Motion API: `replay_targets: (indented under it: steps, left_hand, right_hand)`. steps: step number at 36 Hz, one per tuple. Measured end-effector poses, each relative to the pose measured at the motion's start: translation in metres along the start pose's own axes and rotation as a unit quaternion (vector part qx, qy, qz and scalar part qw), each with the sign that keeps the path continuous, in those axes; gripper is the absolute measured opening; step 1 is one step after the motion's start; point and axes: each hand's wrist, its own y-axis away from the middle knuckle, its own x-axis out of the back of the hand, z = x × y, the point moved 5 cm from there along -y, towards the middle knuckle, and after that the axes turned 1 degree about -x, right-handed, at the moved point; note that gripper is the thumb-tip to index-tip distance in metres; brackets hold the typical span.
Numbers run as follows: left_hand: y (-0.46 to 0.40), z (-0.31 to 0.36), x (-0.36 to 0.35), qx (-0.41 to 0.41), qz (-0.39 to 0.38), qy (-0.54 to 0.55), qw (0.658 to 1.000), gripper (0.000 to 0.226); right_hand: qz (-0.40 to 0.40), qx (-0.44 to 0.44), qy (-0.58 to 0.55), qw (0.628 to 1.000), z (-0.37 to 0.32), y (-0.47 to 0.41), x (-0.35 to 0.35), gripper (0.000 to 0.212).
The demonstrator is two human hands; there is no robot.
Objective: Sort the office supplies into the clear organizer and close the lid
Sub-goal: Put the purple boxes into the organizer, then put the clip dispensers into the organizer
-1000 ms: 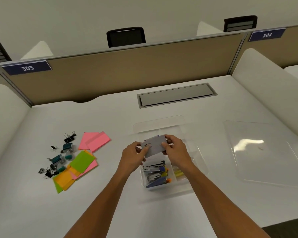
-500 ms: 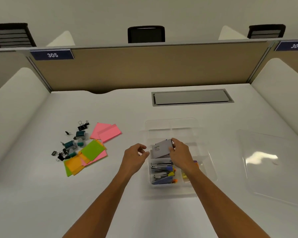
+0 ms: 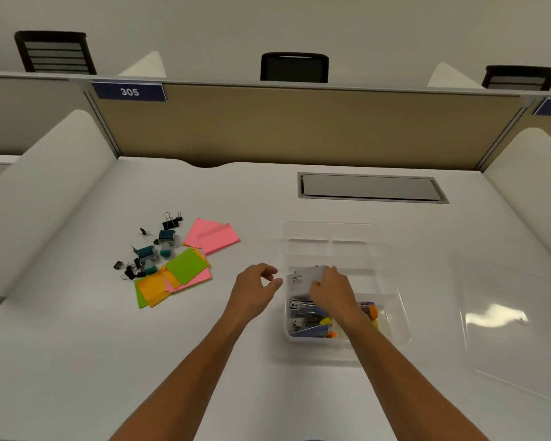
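Right now my right hand (image 3: 330, 289) pinches a small grey box (image 3: 303, 279), staples by the look of it though the print is too small to read, and lowers it into the clear organizer (image 3: 392, 300) on the counter (image 3: 77, 361). The box sits over a middle compartment on the left side, just beyond the near compartment where staplers (image 3: 303, 308) and highlighters (image 3: 371, 311) already lie. My left hand (image 3: 255, 289) hovers just beside the organizer's left wall, fingers loosely curled, holding nothing.

To seat this well, I would keep the box level and square with the dividers, so that it drops flat and does not ride up on a partition or on the staplers; a tilted box could stop the lid closing. I would let go only once it touches the floor of the compartment. The organizer looks light, so my free hand could steady its wall if it slides.

Plenty is left. Binder clips (image 3: 171, 221), small teal items (image 3: 147, 253) I cannot identify for sure, and pink (image 3: 213, 237), green (image 3: 186, 266) and orange sticky notes (image 3: 151, 288) lie well off to the left. The far compartments look free for them. The clear lid (image 3: 506, 313) rests flat to the right of the organizer, apart from it.
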Motion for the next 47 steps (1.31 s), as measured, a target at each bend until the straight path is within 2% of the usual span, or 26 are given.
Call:
replay_targets:
  steps: [7, 11, 15, 19, 28, 39, 47]
  left_hand:
    - [0.011, -0.006, 0.016, 0.001, 0.007, 0.006, 1.000, 0.029]
    - [0.015, -0.014, 0.029, 0.008, 0.017, 0.009, 1.000, 0.029]
    - [0.018, -0.023, 0.042, 0.016, 0.027, 0.016, 0.999, 0.028]
    - [0.019, -0.034, 0.054, 0.024, 0.034, 0.025, 0.999, 0.028]
    - [0.020, -0.062, 0.082, 0.038, 0.064, 0.048, 0.996, 0.027]
    - [0.016, -0.108, 0.117, 0.099, 0.111, 0.088, 0.985, 0.025]
    - [0.010, -0.142, 0.144, 0.140, 0.171, 0.107, 0.969, 0.033]
  right_hand:
    - [-0.039, 0.000, 0.055, 0.998, -0.011, 0.008, -0.005, 0.032]
    - [-0.037, 0.008, 0.070, 0.997, -0.022, 0.012, -0.009, 0.041]
    - [-0.010, 0.025, 0.066, 0.997, -0.034, 0.018, -0.015, 0.061]
    - [0.039, 0.053, 0.058, 0.996, -0.049, 0.020, -0.020, 0.066]
    - [0.020, 0.135, 0.004, 0.991, -0.090, 0.022, -0.036, 0.063]
    - [-0.038, 0.210, 0.024, 0.977, -0.149, 0.015, -0.066, 0.056]
    - [-0.049, 0.268, 0.036, 0.962, -0.193, 0.012, -0.093, 0.052]
